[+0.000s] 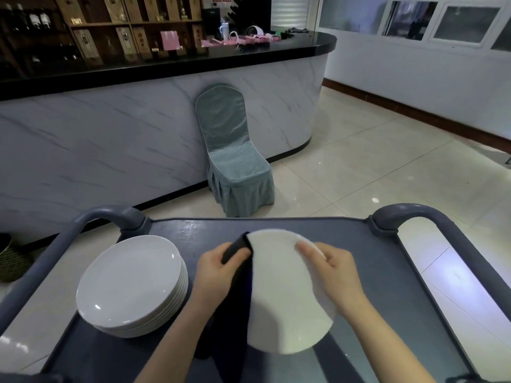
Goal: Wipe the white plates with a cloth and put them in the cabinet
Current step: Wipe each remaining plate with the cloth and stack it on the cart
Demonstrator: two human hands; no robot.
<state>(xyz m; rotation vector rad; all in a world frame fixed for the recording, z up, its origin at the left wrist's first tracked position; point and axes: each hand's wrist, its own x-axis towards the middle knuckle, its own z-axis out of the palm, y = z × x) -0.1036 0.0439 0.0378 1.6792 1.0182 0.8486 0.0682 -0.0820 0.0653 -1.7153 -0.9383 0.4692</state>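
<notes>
Holding the white plate (284, 294) tilted over the cart (387, 286), lower centre of frame: right hand (336, 272) fingers (308, 248) curling round its rim, left hand (218, 272) pinching the dark cloth (237, 305) against its left edge. Probably handling stiff, slick, breakable; gripping opposite rims seeming safest.

White plate (284, 294) between both hands, dark cloth (237, 272) in left hand (218, 269).

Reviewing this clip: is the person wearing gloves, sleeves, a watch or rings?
No. The left hand and right hand are ungloved; both forearms are uncovered to the frame's edge. No watch, bracelet or ring shows, though blur could hide a thin one.
</notes>
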